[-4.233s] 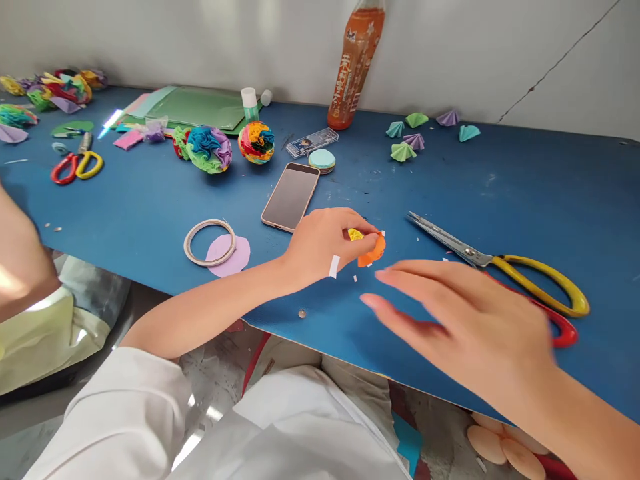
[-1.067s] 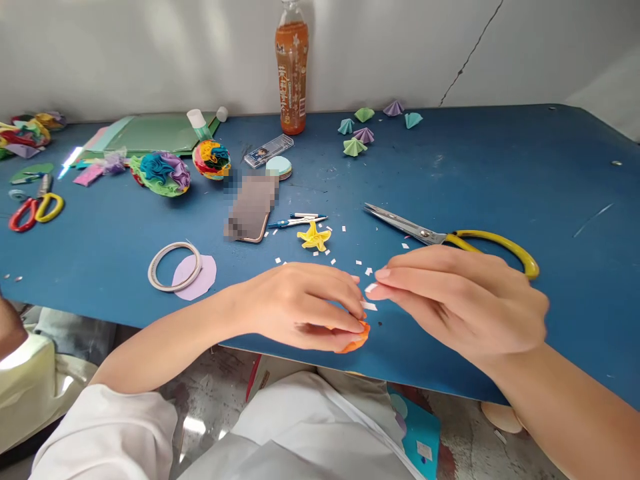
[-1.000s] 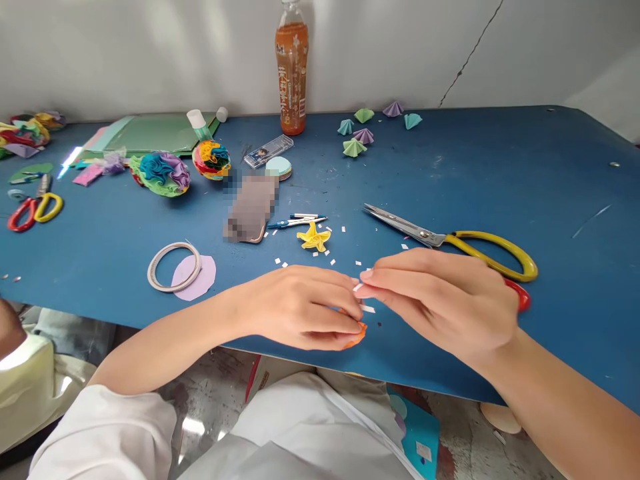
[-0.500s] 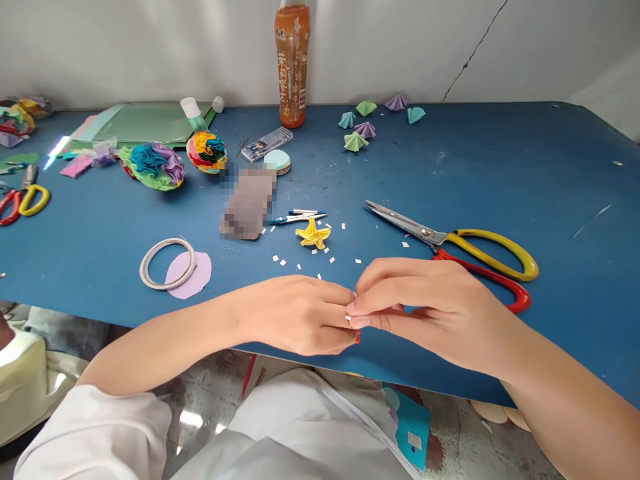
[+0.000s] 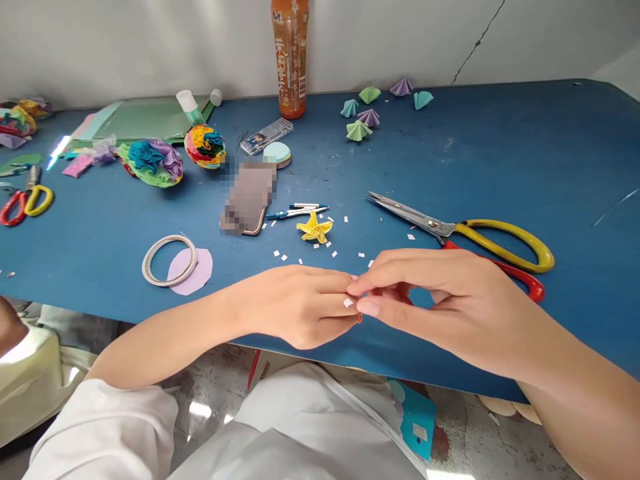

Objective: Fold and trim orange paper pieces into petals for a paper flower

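Observation:
My left hand (image 5: pixel 305 307) is closed, back up, just above the table's front edge. A bit of an orange-red piece (image 5: pixel 359 319) peeks out by its fingertips; the rest is hidden under the fingers. On one of its fingers lies a small white square (image 5: pixel 349 303). My right hand (image 5: pixel 440 310) meets the left fingertips with thumb and forefinger in a pinch; what sits between them is not visible. Beyond the hands are a yellow folded paper star-shaped flower (image 5: pixel 315 229) and several white bits (image 5: pixel 361 255). Large scissors (image 5: pixel 450 229) lie partly behind my right hand.
A tape roll (image 5: pixel 147 267) overlaps a lilac paper disc (image 5: pixel 203 270) at left. Further back are a phone (image 5: pixel 250 197), compasses (image 5: pixel 295 213), paper-flower balls (image 5: pixel 153 162), a glue stick (image 5: pixel 190 105), an orange drink bottle (image 5: pixel 291 60) and folded paper pieces (image 5: pixel 359 131).
The white square now lies flat on my left finger, where before it was at my right fingertips. My right thumb and forefinger have drawn slightly apart. The view has tilted slightly.

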The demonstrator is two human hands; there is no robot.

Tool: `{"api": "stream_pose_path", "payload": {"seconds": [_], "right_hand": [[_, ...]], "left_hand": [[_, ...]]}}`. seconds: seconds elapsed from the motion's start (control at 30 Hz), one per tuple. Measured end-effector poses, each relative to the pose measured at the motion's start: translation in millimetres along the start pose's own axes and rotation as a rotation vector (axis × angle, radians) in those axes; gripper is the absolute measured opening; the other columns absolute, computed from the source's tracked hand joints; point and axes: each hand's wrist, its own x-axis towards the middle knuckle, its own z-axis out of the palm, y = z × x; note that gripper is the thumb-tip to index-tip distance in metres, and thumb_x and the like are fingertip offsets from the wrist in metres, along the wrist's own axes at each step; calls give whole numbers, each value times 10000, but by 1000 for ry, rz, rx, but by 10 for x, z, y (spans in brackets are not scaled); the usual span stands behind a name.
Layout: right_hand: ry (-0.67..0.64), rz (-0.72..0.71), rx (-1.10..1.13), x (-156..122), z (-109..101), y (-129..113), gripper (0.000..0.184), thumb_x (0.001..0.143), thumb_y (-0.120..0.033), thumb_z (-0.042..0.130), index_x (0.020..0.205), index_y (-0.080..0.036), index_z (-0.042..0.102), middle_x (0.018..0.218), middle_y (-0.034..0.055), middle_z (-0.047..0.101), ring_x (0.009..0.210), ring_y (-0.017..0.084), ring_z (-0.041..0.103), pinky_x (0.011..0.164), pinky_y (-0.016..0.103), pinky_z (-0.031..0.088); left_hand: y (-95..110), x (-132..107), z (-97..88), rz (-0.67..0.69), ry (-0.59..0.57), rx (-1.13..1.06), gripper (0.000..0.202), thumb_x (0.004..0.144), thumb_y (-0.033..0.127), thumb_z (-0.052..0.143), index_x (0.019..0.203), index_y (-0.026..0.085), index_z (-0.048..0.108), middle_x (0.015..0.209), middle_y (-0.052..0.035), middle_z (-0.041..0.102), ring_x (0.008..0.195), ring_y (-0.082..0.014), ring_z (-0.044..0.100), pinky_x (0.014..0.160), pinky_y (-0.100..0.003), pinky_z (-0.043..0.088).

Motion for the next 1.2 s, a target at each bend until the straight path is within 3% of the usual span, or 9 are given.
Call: {"api": "stream_pose_path", "payload": {"seconds": [0.17,0.33,0.53,0.7,0.97,1.2], "right_hand": [[80,1,-93,7,61,-66,154,841,-296,609,743,-234,710,618,-33,608,508,60,500,445,188,397],[126,-59,-132,-13,111,-71,133,833,-228,591,732,-224,677,624,-32,616,498,67,504,437,198,412],[152,-117,-129,-42,147,-24,96,858,-213,556,772,-220,598,653,-31,574,507,65,492,427,195,408],[127,-119,-144,-79,88,-56,71,920,-224,488,857,-228,521,739,-23,539,598,70,502,502,200,441],[76,-120,-192,-74,-78,-37,119,939,-263,466,845,-248,536,779,-5,565,646,82,523,510,187,452],[79,-49,-158,-107,-53,-21,125,924,-298,491,845,-239,568,780,-8,575,609,87,496,480,222,420]], "left_hand": [[-26,-5,19,58,-47,92,304,909,75,405,738,130,651,688,-22,696,702,-102,674,921,-210,548],[-45,-22,39,76,-30,87,307,903,70,398,753,123,660,748,-42,717,735,-114,681,948,-227,544],[-35,-11,26,4,-17,79,304,915,104,435,701,152,645,767,-30,724,793,-111,682,801,-196,570],[-60,-19,46,49,71,64,270,893,130,526,638,166,606,686,-8,692,741,-103,664,672,-194,544],[-111,-15,31,-40,188,-270,60,832,172,625,776,161,646,784,-55,724,776,-122,682,732,-244,590],[-123,40,-21,-55,209,-303,29,795,144,655,777,161,638,742,-50,708,731,-122,673,708,-265,593]]}}
